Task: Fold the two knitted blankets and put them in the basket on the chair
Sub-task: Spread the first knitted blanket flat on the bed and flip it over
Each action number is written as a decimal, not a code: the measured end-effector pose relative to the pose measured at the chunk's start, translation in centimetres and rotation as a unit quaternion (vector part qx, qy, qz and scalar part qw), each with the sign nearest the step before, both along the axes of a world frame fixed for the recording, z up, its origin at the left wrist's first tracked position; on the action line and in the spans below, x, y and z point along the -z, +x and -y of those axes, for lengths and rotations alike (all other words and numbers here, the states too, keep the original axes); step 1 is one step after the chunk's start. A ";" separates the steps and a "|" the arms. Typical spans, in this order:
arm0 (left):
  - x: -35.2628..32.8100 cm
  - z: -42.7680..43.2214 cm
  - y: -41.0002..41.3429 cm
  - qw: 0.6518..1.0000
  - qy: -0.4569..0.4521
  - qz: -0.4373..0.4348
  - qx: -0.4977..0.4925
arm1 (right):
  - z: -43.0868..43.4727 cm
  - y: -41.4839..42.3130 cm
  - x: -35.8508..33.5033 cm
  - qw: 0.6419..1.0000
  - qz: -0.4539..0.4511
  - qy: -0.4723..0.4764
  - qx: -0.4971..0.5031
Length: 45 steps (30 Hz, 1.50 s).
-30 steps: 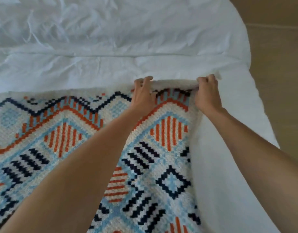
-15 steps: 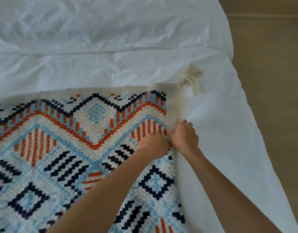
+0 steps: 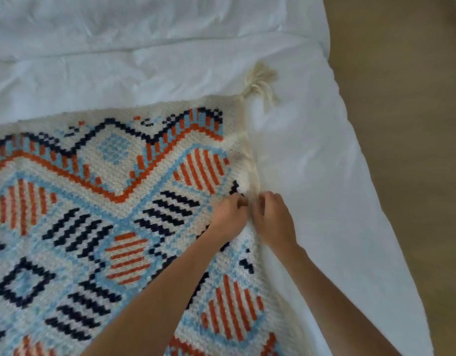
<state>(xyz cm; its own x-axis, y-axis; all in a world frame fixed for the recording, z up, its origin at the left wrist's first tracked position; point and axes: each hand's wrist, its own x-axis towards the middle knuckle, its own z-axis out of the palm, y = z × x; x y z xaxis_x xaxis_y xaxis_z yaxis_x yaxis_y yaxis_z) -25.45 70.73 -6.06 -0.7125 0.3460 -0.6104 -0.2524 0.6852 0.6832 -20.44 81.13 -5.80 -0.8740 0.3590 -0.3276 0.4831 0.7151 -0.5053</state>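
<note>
Head view: the left hand [image 3: 230, 214] and the right hand [image 3: 272, 218] sit knuckle to knuckle on the right-side edge of the knitted blanket [image 3: 114, 206]. The fingers of both are curled down and pinch the cream border between them. The fingertips are tucked under, so I cannot tell how deep the hold goes.

A second ago both hands gripped the far edge by the corner, set apart. Since then they have let that go and come back along the side edge, closing up together. The corner tassel [image 3: 259, 84] now lies loose, well beyond the fingertips and a little to their right. I read this as the far edge having been squared off, with the hands now straightening the side edge or taking hold of it for a fold.

The blanket lies spread flat, so folding has hardly begun. It stretches away to the left of the left knuckles and back under both forearms. No second blanket, basket or chair shows.

Under it all is white bedding [image 3: 150, 62], creased, running on beyond the fingers and bare just to the right of the right hand. Further right, past the bedding's edge, is tan floor [image 3: 406, 129]
</note>
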 end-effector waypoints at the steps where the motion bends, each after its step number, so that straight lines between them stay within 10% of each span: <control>1: 0.0 -0.3 0.5 1.000 -0.015 -0.009 0.023 | 0.3 2.6 0.2 1.000 0.014 0.003 -0.017; 10: -0.9 -3.1 5.9 0.943 -0.256 -0.050 0.206 | 2.7 15.5 -1.0 0.992 0.125 0.023 -0.009; 22: -2.1 -3.4 12.6 0.980 -0.089 -0.002 0.175 | 0.6 26.7 -2.1 0.982 0.183 0.026 0.035; 38: -1.4 8.1 33.8 0.870 -0.278 -0.187 0.362 | 1.3 32.4 -1.9 0.997 0.074 -0.001 0.033; 45: -0.5 10.7 35.2 0.880 -0.275 -0.157 0.353 | 2.5 34.4 -1.8 0.997 0.065 -0.004 0.036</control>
<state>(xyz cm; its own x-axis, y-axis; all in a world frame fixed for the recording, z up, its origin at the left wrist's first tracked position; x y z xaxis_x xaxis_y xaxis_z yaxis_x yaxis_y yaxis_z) 9.78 60.07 -5.60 -0.6017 0.4836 -0.6357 0.5112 0.8447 0.1588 14.00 78.60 -4.03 -0.7956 0.4170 -0.4396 0.5954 0.6723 -0.4399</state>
